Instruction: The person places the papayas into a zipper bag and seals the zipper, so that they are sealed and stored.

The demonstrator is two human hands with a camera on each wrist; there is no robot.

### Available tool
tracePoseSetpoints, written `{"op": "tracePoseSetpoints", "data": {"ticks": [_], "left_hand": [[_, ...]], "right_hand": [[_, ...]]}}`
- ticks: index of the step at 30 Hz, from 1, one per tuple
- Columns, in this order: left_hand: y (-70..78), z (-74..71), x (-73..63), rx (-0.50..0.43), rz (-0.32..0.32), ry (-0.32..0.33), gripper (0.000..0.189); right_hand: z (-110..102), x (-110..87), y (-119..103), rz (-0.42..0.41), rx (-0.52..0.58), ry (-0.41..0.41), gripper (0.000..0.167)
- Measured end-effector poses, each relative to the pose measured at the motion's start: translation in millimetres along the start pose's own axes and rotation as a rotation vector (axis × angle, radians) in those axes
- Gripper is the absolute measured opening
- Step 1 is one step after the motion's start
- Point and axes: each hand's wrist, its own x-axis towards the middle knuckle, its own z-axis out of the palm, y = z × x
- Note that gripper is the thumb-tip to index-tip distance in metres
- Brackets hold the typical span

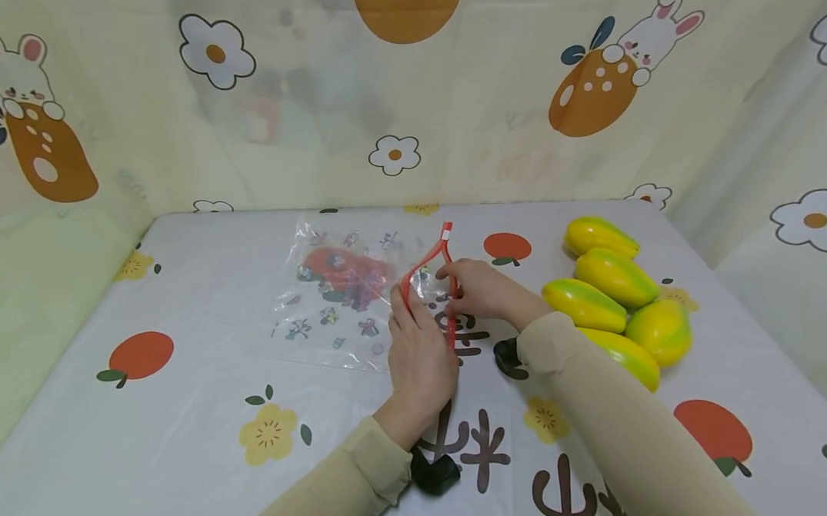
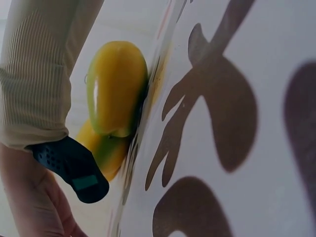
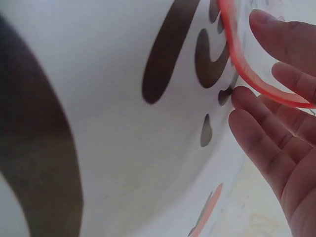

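Note:
A clear printed zip bag lies on the table, its red zip edge raised and spread into a gap toward me. My left hand grips the near-left part of that edge, its fingertips over the red strip and its thumb hidden. At the opposite side, my right hand touches the edge with spread fingers. In the right wrist view the red strip passes between fairly straight fingers, not pinched. The left wrist view misses the left hand and shows the right hand low at the left.
Several yellow-green mango-like fruits lie grouped at the right, beside the right forearm. A black wrist camera sits under the left cuff, another under the right. A patterned curtain rises behind the table.

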Motion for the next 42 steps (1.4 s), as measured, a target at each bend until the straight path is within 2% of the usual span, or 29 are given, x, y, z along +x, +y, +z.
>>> {"op": "tracePoseSetpoints", "data": {"ticks": [5,12,14,19,24,28,32,38,42], "left_hand": [[1.5,2.3,-0.8,-0.006,0.005,0.007,0.102],[4.7,1.6,-2.9,-0.005,0.043,0.036,0.105],[5.3,1.5,-3.5,-0.016,0.053,0.060,0.104],[3.5,2.0,-2.5,-0.029,0.030,0.083,0.101],[-0.5,1.0,-0.6,-0.051,0.012,0.069,0.104],[-2.8,0.3,0.4,-0.060,0.009,0.042,0.105],[-4.6,1.3,1.1,-0.058,0.006,0.037,0.107],[-5.2,2.9,1.4,-0.062,0.013,0.043,0.108],[-3.2,2.2,2.0,-0.077,0.013,0.031,0.110]], "right_hand": [[1.9,6.1,4.5,0.005,-0.045,-0.008,0.059],[-0.7,10.2,8.3,0.062,-0.085,-0.044,0.063],[-1.3,10.0,8.8,0.060,-0.092,-0.040,0.063],[-1.9,8.8,7.4,0.017,-0.127,-0.028,0.063],[-1.9,6.8,2.4,-0.017,-0.144,-0.029,0.061],[-3.2,3.8,-2.8,-0.001,-0.116,-0.046,0.060],[-5.8,-1.3,-5.1,-0.034,-0.109,-0.043,0.057],[-19.8,-19.5,-2.0,-0.165,-0.096,0.040,0.052],[-39.6,-43.8,7.6,-0.146,-0.047,0.084,0.053]]}}
